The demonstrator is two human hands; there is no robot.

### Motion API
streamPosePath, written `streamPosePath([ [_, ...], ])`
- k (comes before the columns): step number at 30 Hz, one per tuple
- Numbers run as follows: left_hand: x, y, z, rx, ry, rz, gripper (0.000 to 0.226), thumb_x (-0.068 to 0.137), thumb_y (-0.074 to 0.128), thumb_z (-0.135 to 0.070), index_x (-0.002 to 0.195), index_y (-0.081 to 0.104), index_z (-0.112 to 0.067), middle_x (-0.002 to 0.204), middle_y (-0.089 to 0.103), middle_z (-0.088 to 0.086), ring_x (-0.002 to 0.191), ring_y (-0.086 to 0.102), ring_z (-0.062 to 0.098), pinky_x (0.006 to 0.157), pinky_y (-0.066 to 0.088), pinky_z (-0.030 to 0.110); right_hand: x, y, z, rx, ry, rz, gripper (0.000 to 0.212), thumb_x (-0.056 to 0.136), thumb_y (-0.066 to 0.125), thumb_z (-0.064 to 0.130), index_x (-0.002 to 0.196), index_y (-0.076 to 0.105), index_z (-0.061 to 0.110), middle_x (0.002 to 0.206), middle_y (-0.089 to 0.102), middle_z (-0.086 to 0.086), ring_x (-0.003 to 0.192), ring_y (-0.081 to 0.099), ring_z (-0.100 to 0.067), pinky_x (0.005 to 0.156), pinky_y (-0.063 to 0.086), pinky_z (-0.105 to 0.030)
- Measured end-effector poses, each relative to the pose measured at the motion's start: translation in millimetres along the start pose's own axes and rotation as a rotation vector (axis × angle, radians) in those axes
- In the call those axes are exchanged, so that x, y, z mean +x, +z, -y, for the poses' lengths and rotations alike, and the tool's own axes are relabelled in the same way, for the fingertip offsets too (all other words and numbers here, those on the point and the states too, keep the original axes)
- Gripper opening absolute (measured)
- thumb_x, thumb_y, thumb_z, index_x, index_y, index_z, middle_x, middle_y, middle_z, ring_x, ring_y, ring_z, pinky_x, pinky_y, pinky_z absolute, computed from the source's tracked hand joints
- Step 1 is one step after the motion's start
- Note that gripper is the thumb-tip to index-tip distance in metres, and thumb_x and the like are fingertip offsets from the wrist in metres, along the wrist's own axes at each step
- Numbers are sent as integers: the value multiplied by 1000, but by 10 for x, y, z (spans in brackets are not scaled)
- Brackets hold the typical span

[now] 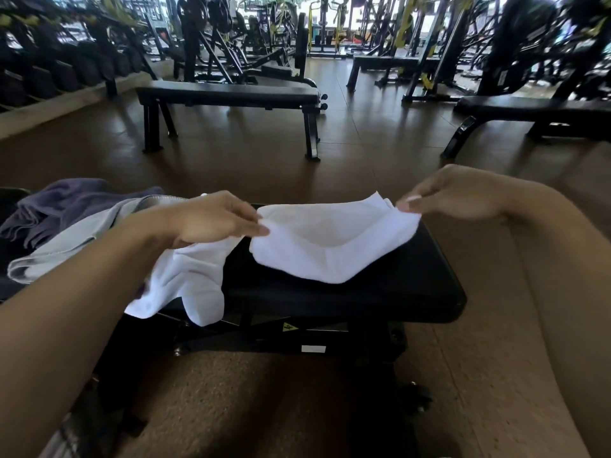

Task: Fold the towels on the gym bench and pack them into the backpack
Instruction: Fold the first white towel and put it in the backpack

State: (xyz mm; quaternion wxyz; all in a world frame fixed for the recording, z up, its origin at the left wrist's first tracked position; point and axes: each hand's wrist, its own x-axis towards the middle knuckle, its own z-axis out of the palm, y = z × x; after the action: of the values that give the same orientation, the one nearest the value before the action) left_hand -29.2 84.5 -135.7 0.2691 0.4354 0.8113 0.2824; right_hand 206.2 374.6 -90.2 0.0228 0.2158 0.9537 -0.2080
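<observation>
A small white towel (330, 242) lies partly folded on the black gym bench (380, 292). My left hand (211, 219) pinches its left edge and my right hand (463, 196) pinches its upper right corner, lifting that edge slightly. A second white towel (188, 279) hangs over the bench's front edge under my left forearm. Left of it lie a grey towel (76, 239) and a purple-blue towel (59, 206). No backpack is in view.
Brown floor surrounds the bench. Another flat bench (231, 94) stands ahead, a third bench (535, 110) at the right. A dumbbell rack (49, 71) runs along the left wall, and gym machines (429, 34) fill the background.
</observation>
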Motion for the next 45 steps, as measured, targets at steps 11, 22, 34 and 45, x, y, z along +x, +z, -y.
streamPosePath([
  [11, -23, 310, 133, -401, -299, 182, 32, 108, 44, -21, 111, 65, 2, 92, 74, 22, 77, 73, 31, 80, 59, 42, 70, 573, -324, 331, 309, 311, 30, 105, 52, 34, 113, 72, 13, 109, 76, -6, 99, 73, -25, 79, 62, -38],
  [22, 252, 325, 132, -473, -350, -370, 25, 109, 42, -22, 94, 58, -10, 85, 60, 11, 66, 60, 25, 57, 53, 35, 465, 700, -478, 532, 148, -286, 23, 103, 57, 28, 95, 70, 12, 86, 70, -9, 67, 64, -17, 53, 50, -25],
  [34, 527, 427, 134, 164, -371, -530, 24, 102, 53, -32, 109, 66, -13, 90, 37, -14, 86, 49, 15, 70, 33, 26, 940, 1095, -643, 400, 227, -371, 34, 88, 75, 43, 113, 74, 20, 111, 70, -1, 104, 65, -23, 82, 46, -29],
  [45, 629, 430, 365, -65, -297, -347, 25, 79, 79, -28, 96, 68, -14, 89, 62, -2, 84, 64, 16, 77, 56, 32, 895, 1015, -590, 183, 167, -294, 30, 82, 80, 42, 86, 60, 19, 100, 58, 2, 91, 55, -19, 64, 38, -27],
])
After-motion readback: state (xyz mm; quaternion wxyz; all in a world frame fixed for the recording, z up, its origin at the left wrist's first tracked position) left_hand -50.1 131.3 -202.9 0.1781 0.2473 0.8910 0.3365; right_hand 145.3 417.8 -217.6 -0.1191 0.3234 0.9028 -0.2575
